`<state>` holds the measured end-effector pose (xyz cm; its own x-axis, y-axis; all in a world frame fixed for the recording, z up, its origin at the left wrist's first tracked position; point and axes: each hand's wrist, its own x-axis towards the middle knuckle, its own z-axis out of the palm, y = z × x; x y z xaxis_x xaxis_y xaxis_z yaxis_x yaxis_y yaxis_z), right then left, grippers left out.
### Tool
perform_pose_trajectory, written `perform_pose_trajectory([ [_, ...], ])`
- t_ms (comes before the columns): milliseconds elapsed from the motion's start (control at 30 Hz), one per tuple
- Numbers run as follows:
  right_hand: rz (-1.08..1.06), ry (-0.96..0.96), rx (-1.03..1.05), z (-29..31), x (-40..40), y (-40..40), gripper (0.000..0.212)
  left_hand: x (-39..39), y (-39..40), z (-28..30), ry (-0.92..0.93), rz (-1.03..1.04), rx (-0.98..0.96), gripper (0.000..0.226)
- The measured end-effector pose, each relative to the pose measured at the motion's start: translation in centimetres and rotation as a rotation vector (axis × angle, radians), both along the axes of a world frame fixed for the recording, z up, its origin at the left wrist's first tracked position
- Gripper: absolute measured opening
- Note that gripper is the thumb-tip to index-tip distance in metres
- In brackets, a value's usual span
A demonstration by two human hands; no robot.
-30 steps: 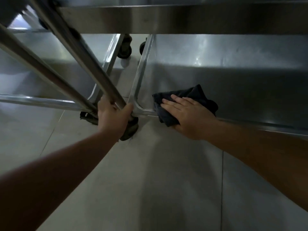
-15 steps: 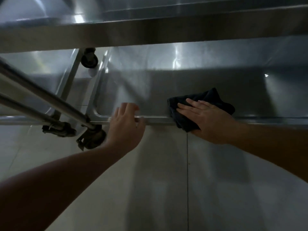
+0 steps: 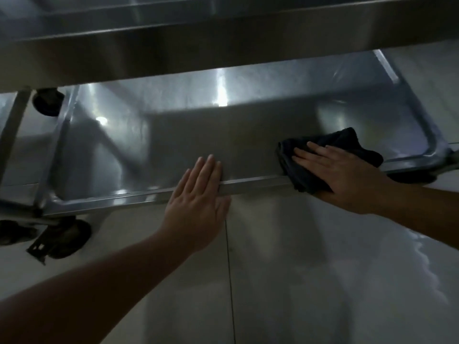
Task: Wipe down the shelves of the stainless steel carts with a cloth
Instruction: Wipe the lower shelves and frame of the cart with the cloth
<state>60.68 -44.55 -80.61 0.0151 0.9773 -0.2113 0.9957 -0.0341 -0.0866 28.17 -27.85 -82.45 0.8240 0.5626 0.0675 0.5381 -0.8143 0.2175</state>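
The right hand (image 3: 340,175) lies flat and open on the dark cloth (image 3: 330,155), pressing it down, not pinching it. The cloth sits on the bottom shelf (image 3: 198,135), at the front rim near the right corner. The left hand (image 3: 198,197) is open too, resting on the rim and holding nothing. The cart has wheels, so a hard push may roll it away. The cloth hangs over the rim and could slide off. It is bunched up, longer left to right.

shelf (image 3: 188,135): brushed glossy steel | cloth (image 3: 330,150): dark, apparently soft fabric | floor (image 3: 310,281): glossy tile
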Motion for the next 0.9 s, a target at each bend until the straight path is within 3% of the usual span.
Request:
perform_pose_trajectory([
  [333,-0.226,-0.090,-0.148,1.6,7.7,-7.4,0.083,5.9,-2.7,-0.2,0.189,-0.142,0.043,0.078],
  [533,-0.476,-0.071,-0.221,2.4,10.3,-10.2,0.103,5.9,-2.5,-0.7,0.183,-0.138,0.029,0.079],
  [667,-0.625,0.047,-0.172,2.4,9.2,-9.5,0.097,5.9,-2.8,-0.6,0.152,-0.128,0.032,0.080],
  [833,-0.657,0.000,-0.051,0.4,6.3,-8.4,0.086,5.8,-2.9,-0.8,0.091,-0.129,0.069,0.077],
  [900,-0.764,0.007,-0.040,0.1,7.9,-6.9,0.084,5.8,-2.6,-0.9,0.116,-0.153,0.095,0.077],
])
